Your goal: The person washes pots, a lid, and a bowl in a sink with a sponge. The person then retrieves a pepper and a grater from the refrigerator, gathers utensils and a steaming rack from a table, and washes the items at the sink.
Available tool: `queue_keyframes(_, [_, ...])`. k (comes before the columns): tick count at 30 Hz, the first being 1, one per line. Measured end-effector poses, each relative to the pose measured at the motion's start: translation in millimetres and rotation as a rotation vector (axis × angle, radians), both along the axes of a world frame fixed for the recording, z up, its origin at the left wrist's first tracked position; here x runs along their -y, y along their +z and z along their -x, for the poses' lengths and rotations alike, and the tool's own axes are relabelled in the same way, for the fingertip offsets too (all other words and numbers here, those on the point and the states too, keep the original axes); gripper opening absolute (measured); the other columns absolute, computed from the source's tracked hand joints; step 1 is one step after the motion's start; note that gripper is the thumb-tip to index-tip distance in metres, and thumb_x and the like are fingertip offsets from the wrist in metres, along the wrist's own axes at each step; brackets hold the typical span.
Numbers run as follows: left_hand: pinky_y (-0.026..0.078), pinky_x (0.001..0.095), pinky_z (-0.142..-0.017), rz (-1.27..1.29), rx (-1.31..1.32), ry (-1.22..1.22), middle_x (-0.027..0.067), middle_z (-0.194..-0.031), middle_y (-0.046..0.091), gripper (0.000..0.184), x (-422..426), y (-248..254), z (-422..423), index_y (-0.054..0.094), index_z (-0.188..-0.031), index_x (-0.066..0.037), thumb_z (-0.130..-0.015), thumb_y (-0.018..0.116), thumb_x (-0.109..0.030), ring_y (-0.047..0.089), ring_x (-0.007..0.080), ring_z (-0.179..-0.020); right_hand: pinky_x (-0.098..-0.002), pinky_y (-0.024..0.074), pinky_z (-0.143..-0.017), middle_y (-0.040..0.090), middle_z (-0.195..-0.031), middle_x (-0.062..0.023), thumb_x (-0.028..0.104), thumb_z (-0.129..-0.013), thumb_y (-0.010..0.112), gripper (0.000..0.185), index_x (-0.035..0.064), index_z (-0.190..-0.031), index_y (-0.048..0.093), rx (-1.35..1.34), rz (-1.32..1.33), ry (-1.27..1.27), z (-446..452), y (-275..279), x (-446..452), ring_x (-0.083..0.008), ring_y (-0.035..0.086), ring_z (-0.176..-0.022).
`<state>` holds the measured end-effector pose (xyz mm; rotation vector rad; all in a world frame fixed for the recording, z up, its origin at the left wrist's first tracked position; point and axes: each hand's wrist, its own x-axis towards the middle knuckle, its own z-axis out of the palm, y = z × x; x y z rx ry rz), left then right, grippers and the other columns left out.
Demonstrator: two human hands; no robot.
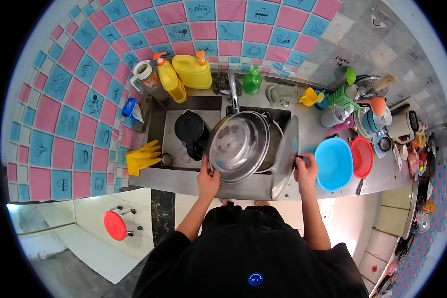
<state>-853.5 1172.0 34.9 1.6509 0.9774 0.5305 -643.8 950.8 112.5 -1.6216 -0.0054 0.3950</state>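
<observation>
My left hand (208, 180) has its fingers closed on the near left rim of a shiny round metal pan (236, 141), tilted over the right sink basin. My right hand (306, 171) grips the edge of a round pot lid (286, 158), which stands nearly on edge to the right of the pan. Behind the pan, part of another round metal vessel (276, 144) shows in the right basin; the rest is hidden. A black kettle (188, 130) sits in the left basin, left of my left hand.
Yellow rubber gloves (143, 158) hang over the left counter edge. A blue basin (334, 166) and a red colander (361, 158) stand at right. Yellow jugs (193, 72), a green bottle (252, 81) and a grey cloth (282, 94) line the back. The faucet (234, 92) rises between the basins.
</observation>
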Motion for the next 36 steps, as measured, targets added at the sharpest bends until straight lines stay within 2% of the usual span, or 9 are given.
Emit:
queue_keyframes(4, [0.045, 0.0268, -0.038, 0.438, 0.027, -0.094, 0.0115, -0.069, 0.064, 0.042, -15.6, -6.4, 21.0, 0.047, -0.126, 0.001, -0.086, 0.054, -0.009, 0.059, 0.0169, -0.045, -0.0302, 0.0467, -0.053, 0.06, -0.062, -0.0093, 0.018, -0.071, 0.074, 0.028, 0.0028, -0.088, 0.058, 0.417, 0.414, 0.175, 28.4, 0.0, -40.5, -0.0162, 0.059, -0.055])
queue_keyframes(6, [0.043, 0.0265, -0.036, 0.493, 0.015, -0.055, 0.0093, -0.058, 0.059, 0.027, -13.4, -7.2, 26.7, 0.055, -0.105, 0.003, -0.09, 0.057, -0.02, 0.055, 0.0154, -0.04, -0.0364, 0.051, -0.06, 0.064, -0.071, -0.0162, 0.022, -0.068, 0.073, 0.032, 0.0044, -0.09, 0.059, 0.515, 0.563, 0.261, 40.6, -5.6, -56.1, -0.0315, 0.064, -0.064])
queue_keyframes(11, [0.04, 0.0249, -0.036, 0.61, -0.01, 0.019, 0.0054, -0.055, 0.056, 0.039, -9.4, -15.2, 43.8, 0.057, -0.089, -0.001, -0.094, 0.053, -0.039, 0.052, 0.0125, -0.039, -0.0415, 0.0505, -0.065, 0.065, -0.078, -0.0135, 0.026, -0.066, 0.072, 0.034, 0.0078, -0.093, 0.06, 0.624, 0.59, 0.486, 59.0, -24.9, -78.2, -0.0328, 0.064, -0.072])
queue_keyframes(20, [0.037, 0.0251, -0.035, 0.629, -0.107, 0.089, 0.0025, -0.057, 0.054, 0.035, -8.2, -35.4, 90.2, 0.06, -0.097, 0.002, -0.087, 0.066, -0.031, 0.047, 0.0099, -0.037, -0.041, 0.0518, -0.07, 0.065, -0.09, -0.0139, 0.03, -0.074, 0.069, 0.037, 0.0104, -0.105, 0.061, 0.681, 0.399, 0.839, 81.6, -62.2, -109.7, -0.0326, 0.064, -0.079])
queue_keyframes(23, [0.036, 0.0254, -0.035, 0.711, -0.033, 0.187, 0.0004, -0.056, 0.05, 0.029, -5.9, -40.5, 109.2, 0.06, -0.096, 0.001, -0.086, 0.068, -0.024, 0.042, 0.0089, -0.037, -0.0408, 0.0511, -0.074, 0.063, -0.097, -0.0146, 0.029, -0.077, 0.067, 0.04, 0.0094, -0.111, 0.059, 0.209, 0.359, 0.637, 62.1, -65.1, -99.1, -0.0315, 0.063, -0.083])
queue_keyframes(27, [0.037, 0.0257, -0.036, 0.731, -0.004, 0.271, 0.0002, -0.057, 0.05, 0.024, -0.5, -44.3, 132.4, 0.06, -0.095, 0.0, -0.086, 0.067, -0.022, 0.041, 0.0085, -0.037, -0.041, 0.0514, -0.075, 0.064, -0.097, -0.0213, 0.028, -0.079, 0.062, 0.043, -0.0069, -0.103, 0.058, 0.384, 0.929, -0.081, -7.9, -181.5, -52.5, -0.0324, 0.064, -0.086])
queue_keyframes(28, [0.037, 0.0258, -0.036, 0.738, 0.004, 0.293, 0.0003, -0.058, 0.051, 0.024, 1.6, -44.7, 136.8, 0.06, -0.095, 0.0, -0.087, 0.067, -0.021, 0.041, 0.0085, -0.037, -0.0414, 0.0514, -0.078, 0.062, -0.101, -0.0243, 0.025, -0.079, 0.063, 0.041, -0.0103, -0.1, 0.058, -0.065, 0.996, -0.065, -24.5, -190.6, -47.2, -0.036, 0.061, -0.094])
queue_keyframes(30, [0.037, 0.0255, -0.035, 0.734, -0.018, 0.308, 0.0013, -0.061, 0.053, 0.022, 4.1, -46.8, 145.3, 0.06, -0.093, -0.001, -0.087, 0.066, -0.021, 0.041, 0.0085, -0.037, -0.0448, 0.0507, -0.08, 0.062, -0.102, -0.0201, 0.026, -0.079, 0.067, 0.043, -0.0076, -0.104, 0.058, -0.473, 0.678, 0.169, -46.2, -195.2, -29.6, -0.0339, 0.06, -0.099])
queue_keyframes(36, [0.037, 0.0253, -0.035, 0.719, -0.028, 0.358, 0.0021, -0.062, 0.055, 0.021, 4.7, -47.4, 165.0, 0.059, -0.092, -0.001, -0.087, 0.066, -0.02, 0.041, 0.0087, -0.037, -0.0454, 0.0548, -0.067, 0.063, -0.1, -0.014, 0.014, -0.082, 0.067, 0.03, -0.0023, -0.105, 0.058, -0.689, 0.335, 0.045, -62.6, -295.4, -6.9, -0.0291, 0.063, -0.087])
